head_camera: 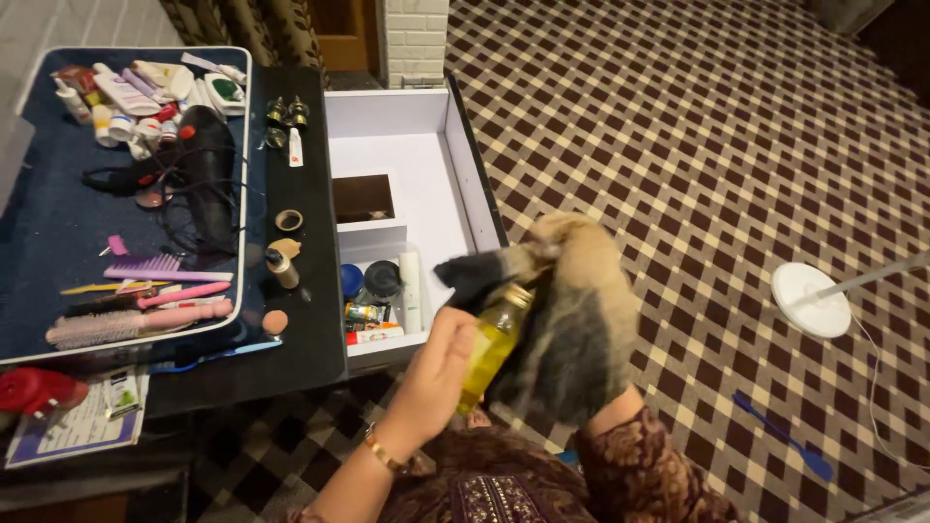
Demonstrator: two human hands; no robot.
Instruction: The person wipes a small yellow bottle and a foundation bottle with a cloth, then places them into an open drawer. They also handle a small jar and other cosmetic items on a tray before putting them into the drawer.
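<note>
Both hands busy: left hand [436,373] clamped on yellow oil bottle [492,341], right hand [572,329] wrapped in fuzzy cloth, wiping it; next, rub round the cap.

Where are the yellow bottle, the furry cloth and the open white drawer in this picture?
yellow bottle [491,349], head view, on its glass body.
furry cloth [581,320], head view, on its middle.
open white drawer [417,174], head view, on its bare floor.

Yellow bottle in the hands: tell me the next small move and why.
Probably keep rubbing the cloth around the neck of the yellow bottle. The left hand grips the bottle's body, while the right hand is hidden inside the cloth, which is bunched against the cap end; the open drawer is close by.
</note>
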